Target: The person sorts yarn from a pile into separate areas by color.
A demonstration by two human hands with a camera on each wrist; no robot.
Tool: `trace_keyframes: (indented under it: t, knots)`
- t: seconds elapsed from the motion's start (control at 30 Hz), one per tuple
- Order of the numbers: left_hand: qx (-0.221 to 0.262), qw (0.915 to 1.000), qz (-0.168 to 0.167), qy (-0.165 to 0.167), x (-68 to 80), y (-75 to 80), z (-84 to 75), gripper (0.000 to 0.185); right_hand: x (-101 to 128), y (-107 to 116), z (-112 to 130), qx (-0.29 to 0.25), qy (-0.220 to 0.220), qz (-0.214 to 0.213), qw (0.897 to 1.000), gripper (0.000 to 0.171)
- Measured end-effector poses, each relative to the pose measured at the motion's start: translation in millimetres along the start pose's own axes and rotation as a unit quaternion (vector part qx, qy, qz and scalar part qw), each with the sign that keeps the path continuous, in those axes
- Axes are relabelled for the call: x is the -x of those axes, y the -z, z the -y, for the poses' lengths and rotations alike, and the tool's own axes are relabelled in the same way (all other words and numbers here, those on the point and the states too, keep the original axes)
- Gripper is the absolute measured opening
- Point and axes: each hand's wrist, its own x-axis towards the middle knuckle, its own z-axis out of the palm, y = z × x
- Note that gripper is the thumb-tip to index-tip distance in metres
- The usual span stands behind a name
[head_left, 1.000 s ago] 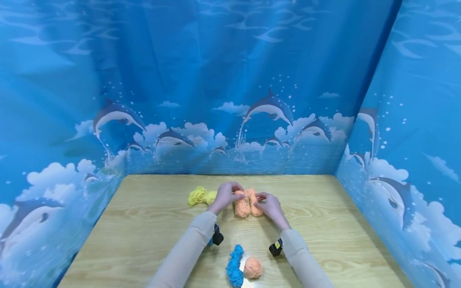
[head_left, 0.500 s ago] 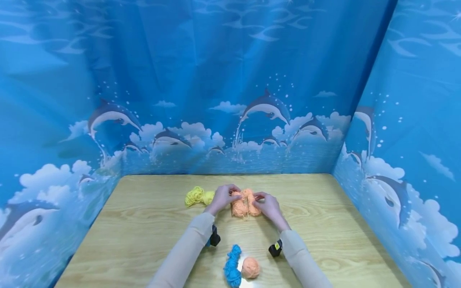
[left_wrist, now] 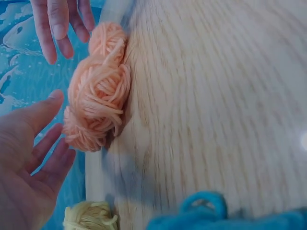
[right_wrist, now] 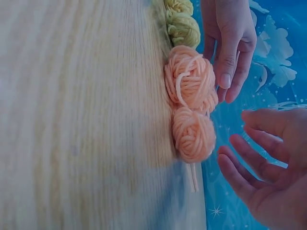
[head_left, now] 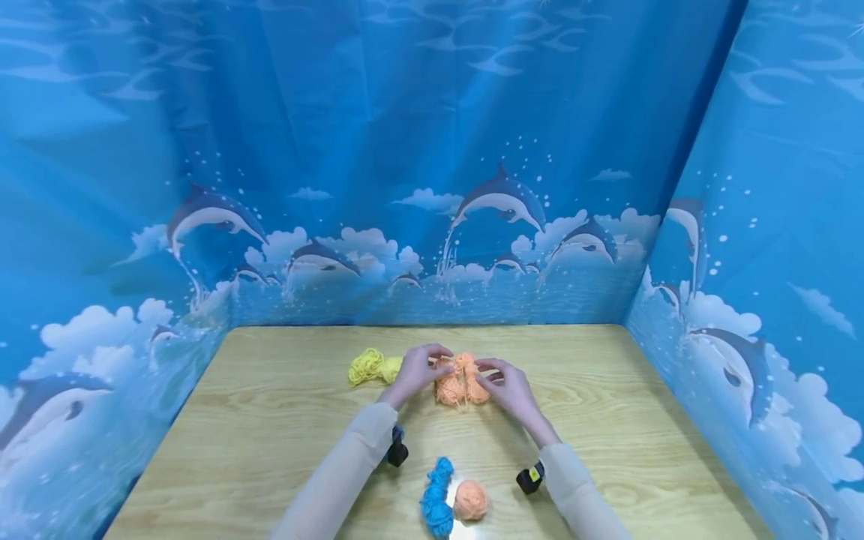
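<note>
Blue dolphin-and-cloud backdrop on three sides, pale wood-grain worktop (head_left: 270, 435) in front. Near the far middle of the worktop, a peach yarn bundle (head_left: 461, 382), two loosely wound lumps joined together, lying on the wood. Left hand (head_left: 417, 370) just left of the bundle, right hand (head_left: 508, 386) just right of it; in the wrist views both with fingers straight and spread, close beside the yarn, gripping nothing. Whether any fingertip pinches a loose strand in the head view: too small to tell.

Probably very light, soft and squashy, prone to unravelling; loose ends trailing at one end. Best taken around the body of a lump or at the waist between the two, not by a stray strand.

Yellow yarn (head_left: 370, 367) just left of the left hand. Nearer the person, blue yarn (head_left: 435, 499) touching a small peach ball (head_left: 470, 500). No containers in view.
</note>
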Motion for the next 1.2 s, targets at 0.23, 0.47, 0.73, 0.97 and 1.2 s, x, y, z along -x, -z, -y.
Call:
trace_keyframes:
  t: [0.23,0.47,0.73,0.97,1.2]
  knots:
    - [-0.011,0.9999,0.010,0.001,7.0,-0.3,-3.3,0.039,13.0,7.3,1.2,-0.034,0.011,0.017,0.999,0.033]
    - [-0.007,0.9999,0.011,-0.004,11.9,-1.8,0.0,0.046,31.0,15.3,0.9,-0.057,0.050,0.063,0.995,0.033]
    - [0.006,0.9999,-0.002,0.010,17.3,0.4,2.6,0.040,47.8,14.5,6.6,-0.078,0.075,0.131,0.985,0.035]
    - [0.004,0.9999,0.001,0.009,16.8,0.9,1.9,0.040,63.1,14.6,12.4,-0.102,0.072,0.168,0.978,0.038]
    - [-0.009,0.9999,0.000,0.006,16.1,0.7,3.2,0.040,78.9,14.9,16.2,-0.125,0.067,0.218,0.966,0.039]
